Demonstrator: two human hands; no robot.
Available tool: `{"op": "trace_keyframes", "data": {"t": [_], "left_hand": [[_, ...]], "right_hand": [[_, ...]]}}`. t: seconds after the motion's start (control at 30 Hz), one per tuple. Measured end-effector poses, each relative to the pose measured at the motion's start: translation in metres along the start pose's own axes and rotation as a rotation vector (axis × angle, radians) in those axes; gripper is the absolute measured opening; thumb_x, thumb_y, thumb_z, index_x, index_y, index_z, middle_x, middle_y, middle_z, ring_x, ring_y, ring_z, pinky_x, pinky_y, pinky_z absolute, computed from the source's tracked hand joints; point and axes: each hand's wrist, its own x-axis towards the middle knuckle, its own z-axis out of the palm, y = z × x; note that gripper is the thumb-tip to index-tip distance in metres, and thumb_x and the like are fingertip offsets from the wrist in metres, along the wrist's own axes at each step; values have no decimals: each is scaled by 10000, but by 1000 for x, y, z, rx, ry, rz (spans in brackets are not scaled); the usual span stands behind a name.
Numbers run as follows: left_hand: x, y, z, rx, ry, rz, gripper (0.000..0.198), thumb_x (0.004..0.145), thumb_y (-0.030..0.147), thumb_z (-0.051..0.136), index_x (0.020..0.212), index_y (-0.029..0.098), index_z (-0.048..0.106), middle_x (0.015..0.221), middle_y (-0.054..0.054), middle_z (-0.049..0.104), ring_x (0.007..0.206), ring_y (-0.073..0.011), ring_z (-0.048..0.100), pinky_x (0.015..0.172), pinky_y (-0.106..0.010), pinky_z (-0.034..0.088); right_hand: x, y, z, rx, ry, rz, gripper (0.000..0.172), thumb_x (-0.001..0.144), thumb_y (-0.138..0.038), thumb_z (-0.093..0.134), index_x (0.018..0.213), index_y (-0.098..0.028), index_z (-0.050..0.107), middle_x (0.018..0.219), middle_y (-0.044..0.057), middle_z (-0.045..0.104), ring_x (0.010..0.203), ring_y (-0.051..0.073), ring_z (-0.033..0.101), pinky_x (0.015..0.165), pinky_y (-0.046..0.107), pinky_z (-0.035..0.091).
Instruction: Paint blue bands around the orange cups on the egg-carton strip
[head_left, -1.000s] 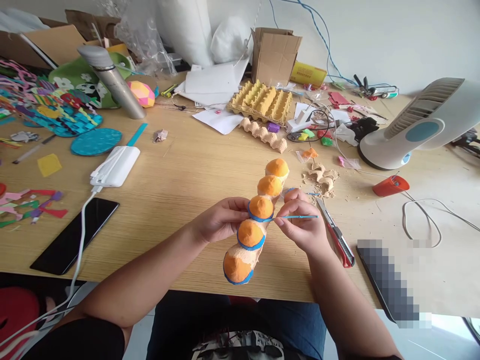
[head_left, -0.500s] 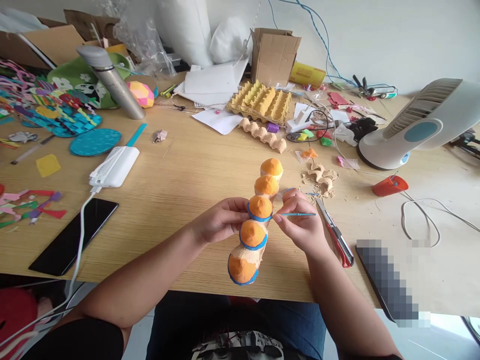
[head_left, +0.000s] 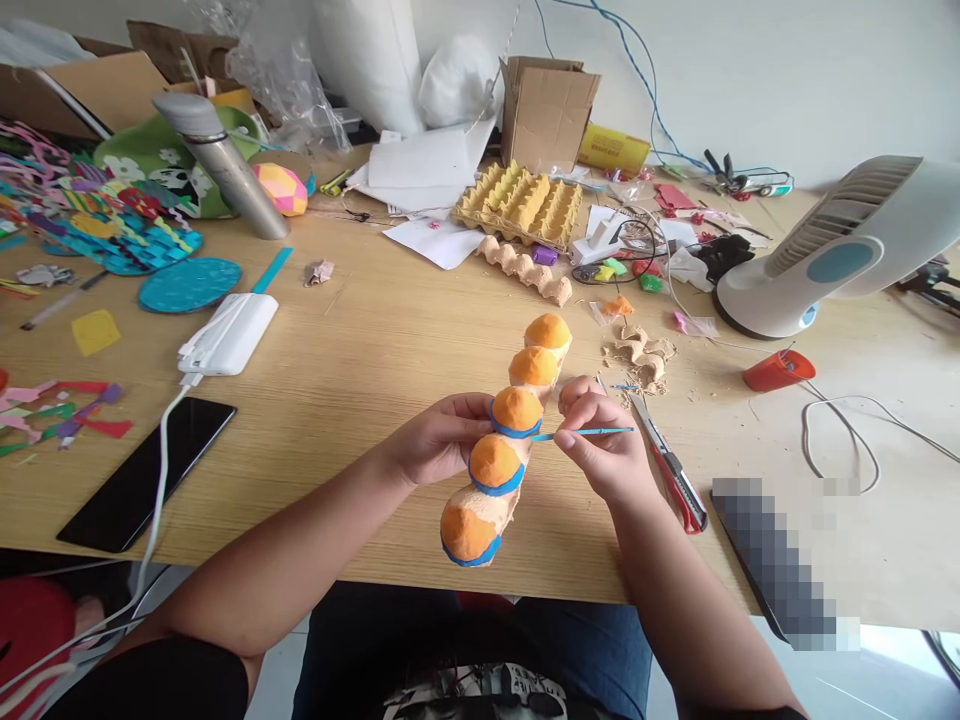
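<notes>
A strip of egg carton [head_left: 517, 453] with several orange-covered bumps is held above the table by my left hand [head_left: 446, 437], closed on its left edge. Blue bands run along the lower rims of the three nearest bumps; the two far ones show orange only. My right hand [head_left: 604, 445] pinches a thin blue modelling tool [head_left: 604, 431]. The tool's tip points left and meets the strip beside the blue rim of the middle bump. Part of the left fingers is hidden behind the strip.
A red utility knife [head_left: 679, 480] lies right of my right hand, near torn carton pieces [head_left: 641, 355]. Farther right are an orange cup [head_left: 778, 371] and a white fan [head_left: 825, 255]. A power bank [head_left: 229, 335] and a black phone [head_left: 150, 475] lie left.
The strip has tilted, its near end swinging left and its far end slightly right. The tool's tip has moved a little left and down onto the strip beside the middle bump.
</notes>
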Motion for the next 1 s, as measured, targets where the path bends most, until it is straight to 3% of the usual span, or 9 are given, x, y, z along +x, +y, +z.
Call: {"op": "trace_keyframes", "data": {"t": [0.3,0.6,1.0], "left_hand": [[1,-1,-2,-4,3,1,291,747,488,894,974,311,852,892,-60,806,841,-281,756,806,-407,546],[2,-3,-3,-66,-47,12,250,772,452,889,974,306,861,869,-34,783,777,-220,710,758,-349,528],[1,-3,-3,-58,-67,-12,208,770,435,883,948,330,864,859,-26,773,754,-206,691,738,-351,524]], "right_hand": [[1,2,-1,23,44,-7,310,936,-453,822,762,-252,663,876,13,534,890,217,535,842,386,434],[0,-1,-1,45,32,43,300,909,-458,851,757,-256,691,889,16,538,890,220,533,859,397,430],[2,-2,0,-24,20,-6,267,938,-409,824,780,-255,673,900,16,569,907,219,566,873,400,449]]}}
